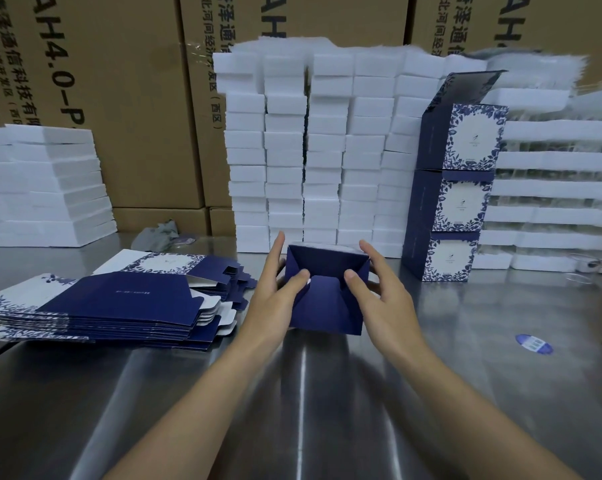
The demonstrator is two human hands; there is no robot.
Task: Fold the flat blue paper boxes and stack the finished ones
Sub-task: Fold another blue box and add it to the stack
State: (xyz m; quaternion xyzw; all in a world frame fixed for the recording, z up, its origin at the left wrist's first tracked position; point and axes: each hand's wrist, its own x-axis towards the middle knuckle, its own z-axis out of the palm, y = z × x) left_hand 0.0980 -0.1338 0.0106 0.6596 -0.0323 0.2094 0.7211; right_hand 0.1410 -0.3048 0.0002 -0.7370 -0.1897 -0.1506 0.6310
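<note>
A dark blue paper box (327,299) stands in the middle of the steel table, its folded bottom flaps facing me. My left hand (275,289) grips its left side, thumb pressing on a flap. My right hand (382,292) grips the right side, thumb on the opposite flap. A pile of flat blue-and-white box blanks (112,303) lies to the left. Three finished boxes (455,199) stand stacked at the right, the top one with its lid open.
Tall stacks of white foam blocks (310,150) rise behind the box, with more at the left (39,185) and right (549,188). Brown cartons (119,81) line the back. A blue round sticker (534,344) lies on the steel table (292,393).
</note>
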